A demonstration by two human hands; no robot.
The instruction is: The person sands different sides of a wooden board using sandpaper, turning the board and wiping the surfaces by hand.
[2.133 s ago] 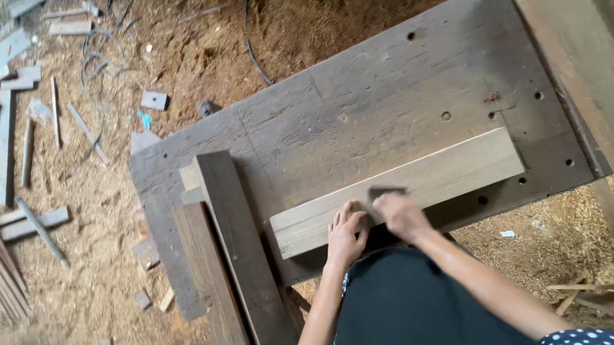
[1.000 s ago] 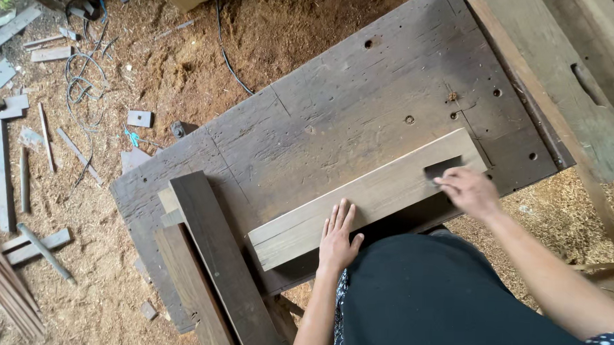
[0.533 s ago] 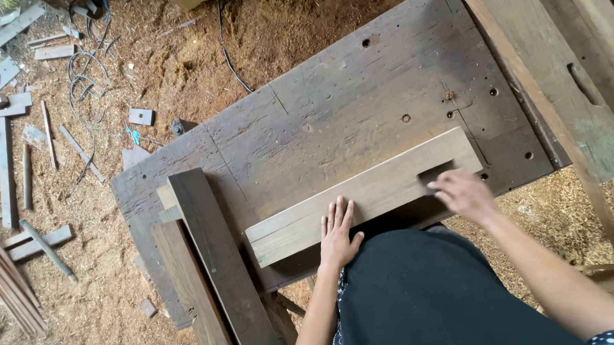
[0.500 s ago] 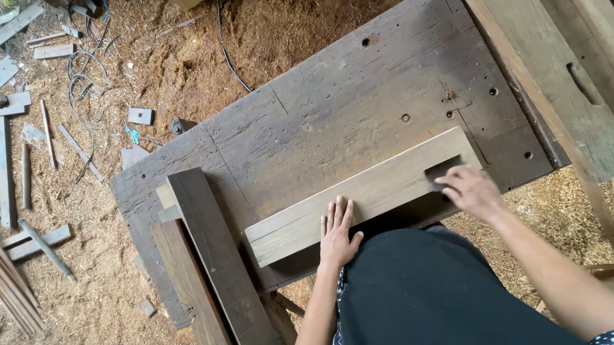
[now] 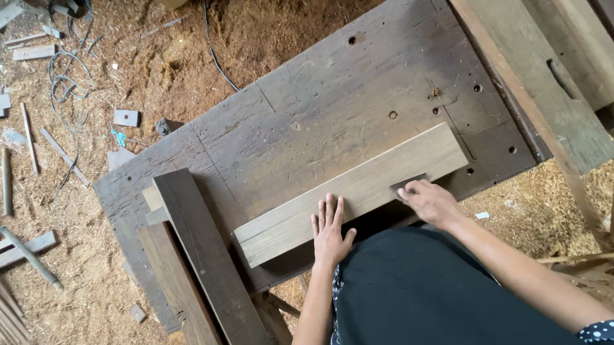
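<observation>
A pale plank (image 5: 350, 191) is steadied on the bench (image 5: 309, 118) by the flat, open left hand (image 5: 331, 231), while a dark sanding pad (image 5: 407, 185) is pressed under the right hand (image 5: 430, 202) near its far end, much length unsanded.

Daylight, soft and even; no glare anywhere on the surface (image 5: 337, 99). Light seems to come from the upper left, though I can't be sure: the sawdust floor (image 5: 188, 59) there reads brightest. My left hand (image 5: 330, 233) casts only a faint shadow on the pale plank (image 5: 361, 184). Deep shade beneath the surface edge, near my dark clothing. Focus sharp at centre; scraps at left edge slightly soft. My right hand (image 5: 430, 202) shows slight blur.
</observation>
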